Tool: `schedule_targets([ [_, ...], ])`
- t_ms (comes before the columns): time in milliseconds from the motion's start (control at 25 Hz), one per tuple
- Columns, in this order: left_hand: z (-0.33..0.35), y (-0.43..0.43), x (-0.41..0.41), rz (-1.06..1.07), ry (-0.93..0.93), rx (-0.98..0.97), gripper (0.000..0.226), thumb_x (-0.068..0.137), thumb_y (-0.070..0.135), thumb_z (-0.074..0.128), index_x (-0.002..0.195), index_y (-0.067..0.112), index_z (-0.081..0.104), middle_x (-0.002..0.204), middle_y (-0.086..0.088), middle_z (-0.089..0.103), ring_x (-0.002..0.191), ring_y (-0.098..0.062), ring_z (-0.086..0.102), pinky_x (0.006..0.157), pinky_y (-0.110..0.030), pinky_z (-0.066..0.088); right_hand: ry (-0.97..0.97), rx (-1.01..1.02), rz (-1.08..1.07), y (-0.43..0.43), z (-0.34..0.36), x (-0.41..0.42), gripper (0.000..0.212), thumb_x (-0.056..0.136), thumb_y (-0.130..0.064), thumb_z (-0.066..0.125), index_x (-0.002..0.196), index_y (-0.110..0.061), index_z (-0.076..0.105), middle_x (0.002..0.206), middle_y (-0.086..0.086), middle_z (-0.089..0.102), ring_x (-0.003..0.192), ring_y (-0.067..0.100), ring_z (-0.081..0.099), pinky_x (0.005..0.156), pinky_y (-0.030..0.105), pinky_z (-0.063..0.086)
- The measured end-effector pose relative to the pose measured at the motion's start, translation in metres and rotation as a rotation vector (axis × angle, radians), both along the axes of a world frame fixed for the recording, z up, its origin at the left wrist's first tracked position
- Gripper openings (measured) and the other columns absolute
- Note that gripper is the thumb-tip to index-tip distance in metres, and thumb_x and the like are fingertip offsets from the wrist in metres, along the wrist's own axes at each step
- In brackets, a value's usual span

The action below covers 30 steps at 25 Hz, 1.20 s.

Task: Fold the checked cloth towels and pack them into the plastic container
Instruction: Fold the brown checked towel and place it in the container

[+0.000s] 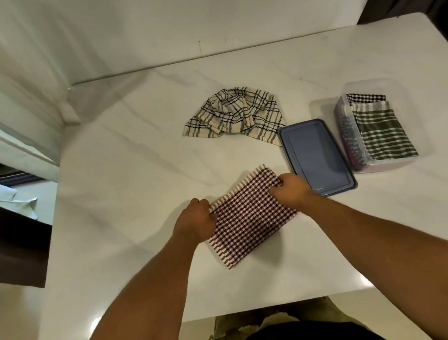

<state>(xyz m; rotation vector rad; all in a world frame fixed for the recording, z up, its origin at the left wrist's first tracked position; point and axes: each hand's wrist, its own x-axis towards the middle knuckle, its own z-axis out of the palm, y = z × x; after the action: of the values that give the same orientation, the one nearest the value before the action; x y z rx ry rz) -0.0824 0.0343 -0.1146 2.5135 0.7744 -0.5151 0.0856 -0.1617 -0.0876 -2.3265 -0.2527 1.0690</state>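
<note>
A maroon-and-white checked towel (250,219) lies folded on the white table (130,185), close to me. My left hand (197,221) grips its left edge, and my right hand (291,186) grips its far right corner. A cream towel with dark checks (233,115) sits crumpled further back. The clear plastic container (372,127) stands at the right and holds a folded green striped towel (383,134) with other checked towels beneath and beside it.
The container's blue-grey lid (315,157) lies flat between the maroon towel and the container, just right of my right hand. White curtains (8,72) hang behind the table at the left. The table's near edge runs just in front of my body.
</note>
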Motion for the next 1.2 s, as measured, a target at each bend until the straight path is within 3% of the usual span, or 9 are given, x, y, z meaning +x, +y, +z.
schedule_targets([
  [160, 0.012, 0.01, 0.002, 0.05, 0.045, -0.205, 0.042, 0.083, 0.022, 0.069, 0.123, 0.013, 0.062, 0.121, -0.007, 0.065, 0.11, -0.025, 0.061, 0.091, -0.031, 0.048, -0.01, 0.131, 0.002, 0.002, 0.018, 0.011, 0.025, 0.099, -0.015, 0.048, 0.117, -0.001, 0.06, 0.11, 0.014, 0.064, 0.097, 0.027, 0.06, 0.081, 0.036, 0.05],
  [280, 0.017, 0.014, 0.002, 0.095, 0.078, -0.363, 0.041, 0.076, 0.021, 0.08, 0.114, 0.006, 0.069, 0.111, -0.009, 0.071, 0.101, -0.024, 0.067, 0.093, -0.039, 0.054, -0.052, 0.147, 0.038, 0.005, 0.028, 0.02, 0.024, 0.1, -0.012, 0.046, 0.107, 0.004, 0.063, 0.104, 0.017, 0.066, 0.097, 0.032, 0.063, 0.079, 0.039, 0.055],
  [400, 0.024, 0.016, 0.0, 0.135, 0.077, -0.449, 0.049, 0.073, 0.026, 0.085, 0.115, 0.005, 0.07, 0.11, -0.009, 0.072, 0.101, -0.025, 0.068, 0.093, -0.045, 0.055, -0.109, 0.133, 0.136, 0.008, 0.043, 0.026, 0.021, 0.101, -0.012, 0.045, 0.101, 0.0, 0.062, 0.092, 0.008, 0.063, 0.091, 0.026, 0.061, 0.067, 0.029, 0.048],
  [560, 0.038, 0.012, 0.001, 0.348, 0.071, -0.712, 0.061, 0.068, 0.034, 0.088, 0.118, 0.007, 0.066, 0.114, -0.007, 0.071, 0.105, -0.026, 0.068, 0.094, -0.043, 0.055, -0.216, 0.15, 0.182, 0.012, 0.057, 0.037, 0.023, 0.1, -0.013, 0.048, 0.11, -0.002, 0.066, 0.1, 0.009, 0.063, 0.097, 0.026, 0.062, 0.075, 0.029, 0.047],
  [640, 0.042, 0.005, -0.001, 0.489, 0.064, -0.883, 0.05, 0.078, 0.027, 0.082, 0.12, 0.006, 0.064, 0.116, -0.009, 0.07, 0.107, -0.027, 0.067, 0.094, -0.044, 0.055, -0.259, 0.184, 0.126, 0.014, 0.059, 0.043, 0.027, 0.099, -0.016, 0.052, 0.118, -0.003, 0.067, 0.105, 0.008, 0.066, 0.097, 0.023, 0.062, 0.085, 0.034, 0.052],
  [720, 0.039, 0.002, -0.001, 0.48, 0.056, -0.848, 0.042, 0.083, 0.023, 0.078, 0.12, 0.007, 0.064, 0.116, -0.008, 0.07, 0.108, -0.026, 0.066, 0.095, -0.043, 0.055, -0.257, 0.211, 0.117, 0.014, 0.061, 0.046, 0.025, 0.099, -0.019, 0.056, 0.115, -0.005, 0.068, 0.106, 0.007, 0.069, 0.092, 0.022, 0.065, 0.088, 0.036, 0.054],
  [880, 0.036, -0.001, 0.01, 0.444, -0.092, -0.544, 0.043, 0.078, 0.025, 0.08, 0.115, 0.009, 0.066, 0.115, -0.008, 0.07, 0.105, -0.025, 0.066, 0.095, -0.043, 0.054, -0.403, 0.33, 0.204, 0.023, 0.075, 0.042, 0.023, 0.099, -0.023, 0.055, 0.109, -0.008, 0.069, 0.104, 0.007, 0.071, 0.095, 0.023, 0.066, 0.089, 0.041, 0.054],
  [1080, 0.059, 0.001, 0.03, 0.217, -0.486, -0.072, 0.118, 0.061, 0.042, 0.09, 0.153, 0.014, 0.021, 0.157, -0.005, 0.031, 0.143, -0.022, 0.028, 0.116, -0.038, 0.029, -0.669, 0.467, 0.49, 0.033, 0.109, 0.028, 0.022, 0.097, -0.02, 0.056, 0.116, -0.019, 0.067, 0.107, 0.0, 0.072, 0.096, 0.021, 0.065, 0.086, 0.037, 0.051],
  [1200, 0.08, -0.003, 0.036, 0.021, -0.631, -0.196, 0.112, 0.057, 0.041, 0.09, 0.15, 0.024, 0.03, 0.152, 0.002, 0.04, 0.137, -0.013, 0.037, 0.113, -0.032, 0.034, -0.595, 0.319, 0.699, 0.026, 0.1, 0.003, 0.027, 0.096, -0.023, 0.058, 0.121, -0.027, 0.068, 0.11, 0.0, 0.073, 0.098, 0.021, 0.066, 0.086, 0.036, 0.052],
])
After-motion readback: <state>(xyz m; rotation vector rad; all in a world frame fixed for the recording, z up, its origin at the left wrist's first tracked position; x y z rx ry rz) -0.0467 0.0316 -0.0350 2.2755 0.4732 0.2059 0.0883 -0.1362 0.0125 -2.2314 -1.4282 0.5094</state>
